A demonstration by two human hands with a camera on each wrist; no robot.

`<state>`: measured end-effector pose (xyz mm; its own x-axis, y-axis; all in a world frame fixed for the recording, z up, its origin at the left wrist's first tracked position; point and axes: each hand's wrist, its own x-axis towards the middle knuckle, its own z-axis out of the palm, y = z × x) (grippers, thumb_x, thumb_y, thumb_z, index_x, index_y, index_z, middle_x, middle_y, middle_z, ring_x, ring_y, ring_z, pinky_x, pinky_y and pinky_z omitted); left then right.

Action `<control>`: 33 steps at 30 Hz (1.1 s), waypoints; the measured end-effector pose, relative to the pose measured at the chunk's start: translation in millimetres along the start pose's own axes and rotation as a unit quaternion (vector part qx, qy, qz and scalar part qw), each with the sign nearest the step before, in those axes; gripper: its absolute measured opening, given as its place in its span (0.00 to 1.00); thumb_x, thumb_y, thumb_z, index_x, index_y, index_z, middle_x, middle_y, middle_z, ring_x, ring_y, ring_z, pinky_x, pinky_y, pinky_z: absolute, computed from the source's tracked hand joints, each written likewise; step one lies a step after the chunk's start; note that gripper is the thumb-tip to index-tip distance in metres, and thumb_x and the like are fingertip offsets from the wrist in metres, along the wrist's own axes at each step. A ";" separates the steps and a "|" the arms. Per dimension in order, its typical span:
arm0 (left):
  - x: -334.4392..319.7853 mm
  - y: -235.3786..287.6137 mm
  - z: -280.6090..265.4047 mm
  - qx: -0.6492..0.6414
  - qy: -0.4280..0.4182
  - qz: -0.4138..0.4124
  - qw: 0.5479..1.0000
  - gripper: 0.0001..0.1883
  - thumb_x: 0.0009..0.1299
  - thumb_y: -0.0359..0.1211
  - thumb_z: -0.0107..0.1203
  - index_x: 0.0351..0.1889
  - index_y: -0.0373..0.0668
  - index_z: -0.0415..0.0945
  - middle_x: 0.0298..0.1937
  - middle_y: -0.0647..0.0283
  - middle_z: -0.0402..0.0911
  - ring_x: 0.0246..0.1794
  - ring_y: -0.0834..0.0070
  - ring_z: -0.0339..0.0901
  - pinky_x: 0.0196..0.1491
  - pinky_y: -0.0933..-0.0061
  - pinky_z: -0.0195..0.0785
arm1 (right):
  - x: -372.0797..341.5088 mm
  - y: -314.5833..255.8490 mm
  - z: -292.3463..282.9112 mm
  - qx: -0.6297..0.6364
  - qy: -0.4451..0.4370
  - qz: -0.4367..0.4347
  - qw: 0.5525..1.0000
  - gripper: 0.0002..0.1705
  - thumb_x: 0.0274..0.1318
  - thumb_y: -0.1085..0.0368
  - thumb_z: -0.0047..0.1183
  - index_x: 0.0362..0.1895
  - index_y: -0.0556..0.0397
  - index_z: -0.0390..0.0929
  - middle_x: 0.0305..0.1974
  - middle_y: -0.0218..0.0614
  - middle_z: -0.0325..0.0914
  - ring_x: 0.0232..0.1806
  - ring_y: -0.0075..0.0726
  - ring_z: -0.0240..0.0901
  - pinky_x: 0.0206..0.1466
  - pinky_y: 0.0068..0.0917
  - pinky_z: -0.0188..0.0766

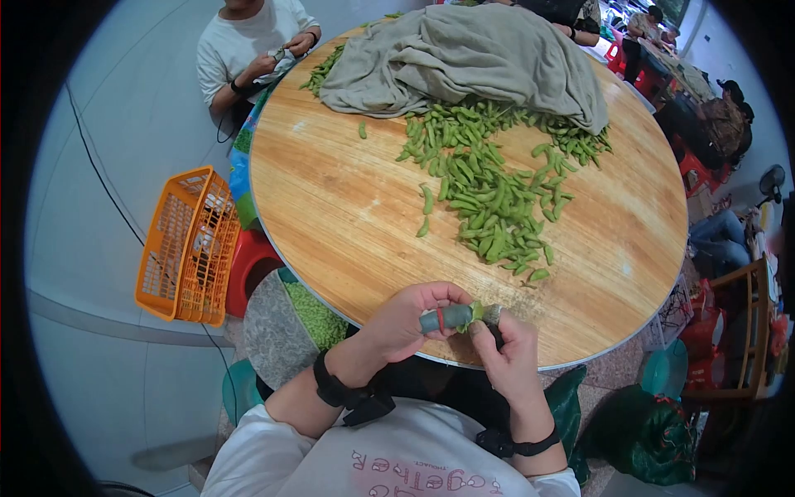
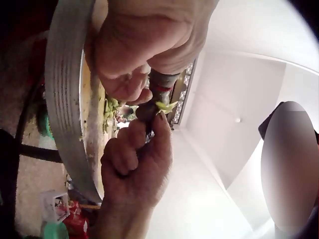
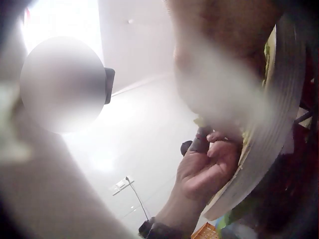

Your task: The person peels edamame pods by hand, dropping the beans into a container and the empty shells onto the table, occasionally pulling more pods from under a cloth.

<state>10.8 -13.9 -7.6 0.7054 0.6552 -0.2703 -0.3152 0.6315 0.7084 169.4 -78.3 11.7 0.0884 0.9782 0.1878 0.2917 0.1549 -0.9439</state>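
Note:
Just over the near edge of the round wooden table (image 1: 331, 224), both hands come together at a green soybean pod (image 1: 474, 312). My left hand (image 1: 402, 321) pinches it, its thumb wrapped in a grey-green cover (image 1: 431, 321) with a red band. From the other side my right hand (image 1: 515, 360) grips the pod between thumb and a finger wearing a dark grey cover (image 1: 492, 314). In the left wrist view the pod (image 2: 167, 106) pokes out between the covered digits. The hands hide much of it. A heap of soybean pods (image 1: 489, 199) lies farther in.
A grey-green cloth (image 1: 464, 58) covers the far part of the heap. Shelled green beans (image 1: 315, 319) fill a container beside a grey round surface (image 1: 281, 331) at lower left. Orange crates (image 1: 186, 248) stand left. Another person (image 1: 252, 50) sits across, upper left. Green sacks (image 1: 642, 435) lie lower right.

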 end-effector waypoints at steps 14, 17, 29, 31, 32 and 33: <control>2.6 -6.6 5.8 0.500 0.115 0.207 0.833 0.04 0.65 0.23 0.47 0.36 0.37 0.70 0.29 0.69 0.71 0.29 0.85 0.66 0.33 0.85 0.59 | 14.4 18.7 -48.6 -0.381 0.127 0.037 0.915 0.07 0.49 0.66 0.54 0.31 0.55 0.75 0.21 0.45 0.74 0.22 0.49 0.71 0.25 0.34 0.67; 1.4 -7.7 5.7 0.488 0.079 0.173 0.852 0.06 0.63 0.22 0.46 0.37 0.37 0.71 0.30 0.69 0.72 0.29 0.84 0.67 0.33 0.84 0.60 | 6.8 22.4 -46.0 -0.419 0.073 -0.009 0.905 0.07 0.48 0.65 0.54 0.32 0.54 0.74 0.22 0.45 0.74 0.23 0.50 0.72 0.25 0.37 0.67; -12.0 -10.3 35.9 0.473 -0.116 -0.024 0.873 0.16 0.59 0.20 0.47 0.46 0.37 0.74 0.38 0.60 0.79 0.43 0.73 0.74 0.45 0.76 0.65 | 24.7 27.3 -57.2 -0.394 0.044 -0.005 0.918 0.08 0.48 0.65 0.54 0.31 0.54 0.72 0.20 0.49 0.72 0.24 0.54 0.72 0.26 0.40 0.66; -7.3 -16.6 31.0 0.358 0.026 0.082 0.930 0.16 0.63 0.25 0.49 0.50 0.36 0.71 0.40 0.62 0.78 0.36 0.78 0.73 0.39 0.81 0.64 | 18.7 31.9 -52.8 -0.243 0.055 -0.088 0.964 0.07 0.51 0.66 0.52 0.31 0.57 0.71 0.16 0.41 0.70 0.15 0.42 0.67 0.19 0.30 0.61; -5.1 -17.1 31.9 0.357 0.028 0.083 0.930 0.16 0.63 0.25 0.49 0.50 0.36 0.71 0.40 0.62 0.78 0.36 0.78 0.73 0.39 0.81 0.64 | 14.2 29.4 -53.5 -0.242 0.053 -0.089 0.965 0.07 0.51 0.66 0.52 0.31 0.57 0.71 0.16 0.41 0.70 0.15 0.42 0.67 0.19 0.30 0.61; -3.3 -13.5 35.9 0.211 0.040 0.089 0.973 0.15 0.64 0.27 0.50 0.49 0.35 0.71 0.40 0.63 0.77 0.34 0.81 0.71 0.36 0.84 0.61 | 9.3 16.6 -53.2 0.044 -0.009 0.095 0.994 0.07 0.52 0.66 0.51 0.31 0.57 0.71 0.15 0.34 0.67 0.13 0.32 0.62 0.17 0.24 0.56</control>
<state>35.5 -39.5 7.2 0.6072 0.7790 -0.1564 -0.1269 0.2895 0.9487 225.8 -73.9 12.3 0.1163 0.9932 0.0004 0.1868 -0.0215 -0.9822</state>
